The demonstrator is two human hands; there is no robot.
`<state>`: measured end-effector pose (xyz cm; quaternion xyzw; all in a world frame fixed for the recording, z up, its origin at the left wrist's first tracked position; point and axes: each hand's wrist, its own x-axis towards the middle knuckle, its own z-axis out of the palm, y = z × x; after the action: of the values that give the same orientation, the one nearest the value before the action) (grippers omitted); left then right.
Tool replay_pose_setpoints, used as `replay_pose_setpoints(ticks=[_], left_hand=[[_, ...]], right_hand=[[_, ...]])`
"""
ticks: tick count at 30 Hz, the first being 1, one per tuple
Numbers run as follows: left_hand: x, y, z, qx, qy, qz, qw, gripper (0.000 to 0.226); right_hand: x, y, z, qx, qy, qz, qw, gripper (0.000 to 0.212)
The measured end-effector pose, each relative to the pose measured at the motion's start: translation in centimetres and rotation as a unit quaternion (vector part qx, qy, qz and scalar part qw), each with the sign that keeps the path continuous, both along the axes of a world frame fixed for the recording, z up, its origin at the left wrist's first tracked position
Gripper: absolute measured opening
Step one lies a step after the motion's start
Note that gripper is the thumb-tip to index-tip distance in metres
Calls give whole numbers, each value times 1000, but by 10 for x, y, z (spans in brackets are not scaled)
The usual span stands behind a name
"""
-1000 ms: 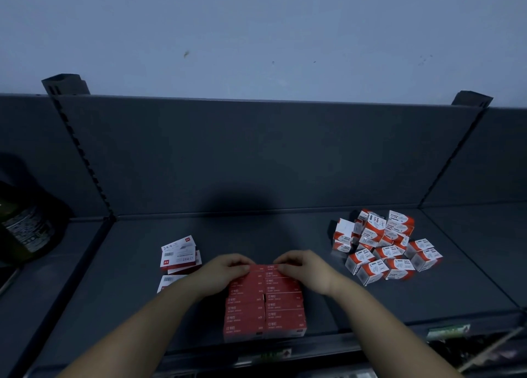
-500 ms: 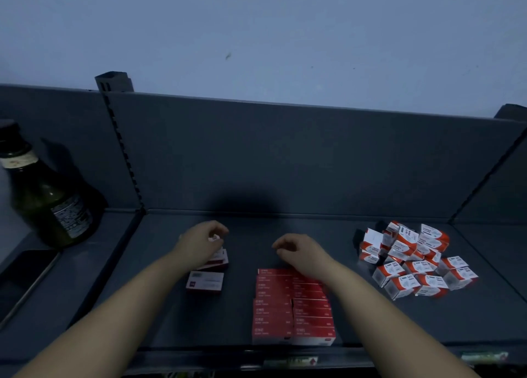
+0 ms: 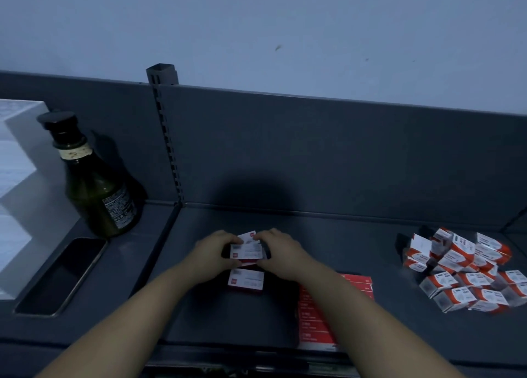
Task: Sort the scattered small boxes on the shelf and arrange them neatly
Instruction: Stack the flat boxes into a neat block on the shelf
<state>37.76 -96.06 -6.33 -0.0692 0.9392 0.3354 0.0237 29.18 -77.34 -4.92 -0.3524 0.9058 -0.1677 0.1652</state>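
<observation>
Both hands are on one small stack of flat boxes, mid-shelf, slightly left of centre. Left hand grips the stack's left end and right hand the right end. Fingers are curled over the far edge, thumbs on the near side, pinching it between them. I can't tell whether the stack is lifted or resting on the shelf.

Stack look: thin rectangular cartons with white top faces, a small red logo square at the left, grey print lines and red side edges. The layers are misaligned, with the top one skewed and its corner poking out at the back. The count is unclear, at least two or three.

A single flat box of the same type lies flat just in front of the stack, white face up.

The red block is made of flat cartons laid red face up in tidy rows at the shelf's front edge, right of centre. The right forearm partly covers it.

The cube boxes are white with orange-red panels and sit in a loose heap at far right, tilted every way, well apart from the hands.

The left bay holds a dark green bottle with a black cap, standing upright. A dark phone lies flat in front of it and a white block sits at the far left edge.
</observation>
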Motion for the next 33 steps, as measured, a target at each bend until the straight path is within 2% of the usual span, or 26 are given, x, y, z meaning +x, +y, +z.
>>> replay_pose_setpoints(ticks=[3, 11, 13, 16, 20, 24, 26, 28, 31, 33], left_hand=[[-1, -3, -3, 35, 31, 3, 999, 48], [-14, 12, 15, 137, 148, 28, 979, 48], [-21, 21, 23, 168, 162, 33, 972, 50], [-30, 33, 34, 234, 168, 35, 957, 51], [-39, 48, 36, 291, 180, 55, 938, 47], [-41, 60, 36, 329, 122, 22, 936, 50], [-42, 62, 38, 374, 97, 19, 922, 46], [-42, 60, 39, 417, 69, 26, 906, 42], [-40, 51, 38, 369, 44, 15, 928, 32], [-37, 43, 37, 377, 33, 35, 925, 27]], right_hand=[[0, -1, -2, -17, 9, -7, 1000, 51], [-4, 16, 14, -255, -26, -77, 963, 45], [-7, 21, 17, -318, -52, -106, 941, 47], [-11, 28, 23, -411, -143, -157, 887, 54], [-16, 34, 33, -472, -253, -202, 820, 51], [-21, 39, 37, -490, -272, -229, 796, 36], [-24, 42, 37, -487, -286, -227, 793, 32], [-24, 42, 37, -463, -300, -212, 807, 32], [-21, 38, 39, -412, -284, -178, 847, 36], [-21, 30, 35, -379, -260, -171, 871, 40]])
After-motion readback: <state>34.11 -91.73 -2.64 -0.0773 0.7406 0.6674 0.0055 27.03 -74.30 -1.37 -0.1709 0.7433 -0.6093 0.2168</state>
